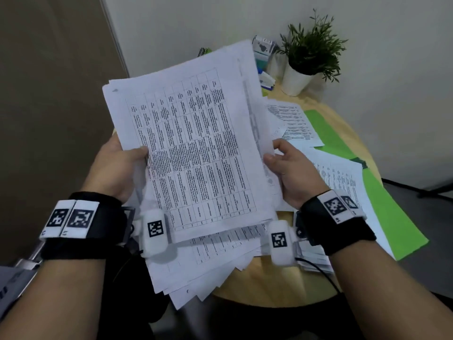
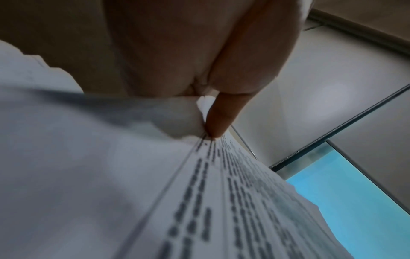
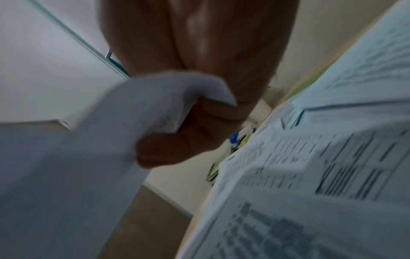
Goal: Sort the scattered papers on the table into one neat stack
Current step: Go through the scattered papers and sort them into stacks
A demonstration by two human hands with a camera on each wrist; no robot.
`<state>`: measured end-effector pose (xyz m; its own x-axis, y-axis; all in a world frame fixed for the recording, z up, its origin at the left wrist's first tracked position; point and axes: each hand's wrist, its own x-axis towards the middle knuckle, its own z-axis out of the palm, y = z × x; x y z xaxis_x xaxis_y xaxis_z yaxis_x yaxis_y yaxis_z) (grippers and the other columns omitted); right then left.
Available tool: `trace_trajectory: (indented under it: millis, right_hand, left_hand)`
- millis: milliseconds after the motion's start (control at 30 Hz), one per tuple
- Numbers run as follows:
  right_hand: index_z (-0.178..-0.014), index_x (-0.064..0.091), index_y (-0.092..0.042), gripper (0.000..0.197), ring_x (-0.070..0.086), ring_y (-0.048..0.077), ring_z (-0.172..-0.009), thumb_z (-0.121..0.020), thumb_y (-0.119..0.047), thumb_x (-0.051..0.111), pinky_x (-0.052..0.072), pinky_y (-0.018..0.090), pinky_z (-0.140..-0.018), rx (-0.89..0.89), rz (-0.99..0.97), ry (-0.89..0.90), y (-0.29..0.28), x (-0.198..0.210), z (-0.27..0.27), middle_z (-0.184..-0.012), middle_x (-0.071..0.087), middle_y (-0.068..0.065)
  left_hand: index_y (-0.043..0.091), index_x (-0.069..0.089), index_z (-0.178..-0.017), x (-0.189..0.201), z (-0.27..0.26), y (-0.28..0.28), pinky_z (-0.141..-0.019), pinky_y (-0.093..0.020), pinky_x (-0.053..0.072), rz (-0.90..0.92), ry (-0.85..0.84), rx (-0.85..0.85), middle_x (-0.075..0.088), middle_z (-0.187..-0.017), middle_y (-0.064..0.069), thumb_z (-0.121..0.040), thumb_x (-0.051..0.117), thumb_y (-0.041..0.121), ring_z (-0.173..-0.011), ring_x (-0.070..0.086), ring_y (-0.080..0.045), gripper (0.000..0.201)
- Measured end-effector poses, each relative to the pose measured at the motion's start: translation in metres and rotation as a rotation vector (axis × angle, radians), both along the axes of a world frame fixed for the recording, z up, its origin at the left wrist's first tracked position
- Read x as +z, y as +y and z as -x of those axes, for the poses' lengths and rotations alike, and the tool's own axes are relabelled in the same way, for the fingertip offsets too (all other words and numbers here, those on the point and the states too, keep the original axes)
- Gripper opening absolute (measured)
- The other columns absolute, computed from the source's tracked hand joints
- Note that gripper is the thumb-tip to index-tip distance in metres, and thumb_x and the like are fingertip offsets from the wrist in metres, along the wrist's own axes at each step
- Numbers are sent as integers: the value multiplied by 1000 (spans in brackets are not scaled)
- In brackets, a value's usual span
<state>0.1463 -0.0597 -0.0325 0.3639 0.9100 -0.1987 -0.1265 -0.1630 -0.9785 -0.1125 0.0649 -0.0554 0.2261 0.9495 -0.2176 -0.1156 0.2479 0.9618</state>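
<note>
A thick, uneven bundle of white printed papers (image 1: pixel 196 153) is held up above the round wooden table (image 1: pixel 269 285), its top sheet showing a table of text. My left hand (image 1: pixel 122 165) grips the bundle's left edge, thumb on the front sheet (image 2: pixel 217 122). My right hand (image 1: pixel 286 165) pinches the right edge, its curled fingers (image 3: pixel 177 149) around the sheets (image 3: pixel 111 131). Lower sheets fan out unevenly at the bottom. More printed papers (image 1: pixel 294 123) lie loose on the table to the right, over green sheets (image 1: pixel 382 192).
A potted plant (image 1: pixel 308 60) in a white pot stands at the table's far edge, beside small boxes (image 1: pixel 264 52) and a spiral notebook (image 1: pixel 203 51). White walls close in behind, and a brown panel is on the left.
</note>
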Motion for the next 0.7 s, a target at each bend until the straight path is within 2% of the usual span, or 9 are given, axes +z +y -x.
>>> trace_trajectory:
  millis: [100, 167, 233, 300, 367, 433, 533, 600, 700]
  right_hand:
    - [-89, 61, -14, 13, 65, 24, -67, -92, -2, 56, 54, 37, -65, 118, 56, 17, 4, -2, 12, -82, 71, 12]
    - [-95, 64, -12, 7, 60, 23, -68, -94, -10, 57, 52, 36, -64, 123, 122, -55, 6, -8, 12, -84, 68, 12]
    - [-88, 62, -13, 14, 57, 23, -68, -97, -18, 53, 48, 32, -62, 36, 220, -253, 7, -18, 6, -85, 65, 8]
    - [-96, 61, -16, 15, 60, 23, -85, -96, -29, 54, 48, 32, -75, 11, 410, -633, 6, -28, 3, -102, 67, 5]
    - [-123, 54, -14, 47, 57, 22, -106, -88, -44, 63, 45, 31, -88, 130, 662, -927, 0, -40, 7, -123, 58, 6]
    - [-137, 40, -13, 78, 49, 26, -119, -77, -51, 72, 47, 38, -93, 228, 801, -1026, -4, -50, 16, -132, 48, 9]
    - [-132, 37, -10, 72, 56, 23, -99, -78, -38, 76, 48, 31, -74, 211, 766, -967, -6, -57, 20, -117, 55, 10]
    - [-124, 40, -13, 51, 57, 17, -75, -86, -26, 71, 42, 26, -57, 129, 703, -885, -8, -58, 16, -99, 57, 5]
    - [-103, 48, -17, 12, 54, 12, -63, -94, -15, 56, 37, 22, -47, 44, 604, -870, -11, -56, 6, -94, 62, 7]
  left_hand:
    - [13, 49, -140, -3, 1, 1, -104, -40, 45, -9, -1, -1, 63, -130, -5, -92, 42, -13, -121, 60, -22, 54]
    - [13, 55, -130, -4, 2, 2, -106, -44, 44, -32, 30, 31, 66, -124, -4, -91, 46, -13, -118, 61, -23, 47]
    - [16, 56, -120, -3, 2, 2, -105, -42, 46, -60, 86, 75, 67, -113, 1, -91, 50, -11, -114, 63, -21, 40]
    - [18, 56, -119, -3, 2, 3, -103, -40, 47, -90, 135, 98, 67, -110, 0, -91, 54, -9, -113, 63, -22, 38]
    - [17, 56, -121, -2, 2, 3, -100, -38, 49, -114, 168, 107, 67, -109, 1, -90, 56, -6, -108, 64, -20, 39]
    - [16, 55, -121, -1, 3, 3, -92, -34, 50, -135, 186, 113, 67, -102, 6, -90, 57, -5, -100, 65, -16, 38]
    - [16, 55, -122, 2, 3, 0, -90, -30, 50, -147, 184, 110, 66, -101, 10, -90, 57, -4, -98, 65, -12, 38]
    - [17, 56, -119, 2, 4, 1, -95, -35, 51, -144, 166, 116, 68, -105, 6, -90, 57, -5, -102, 65, -15, 37]
    - [18, 56, -117, 3, 5, 2, -100, -41, 50, -134, 113, 102, 68, -112, 0, -89, 55, -8, -108, 65, -19, 38]
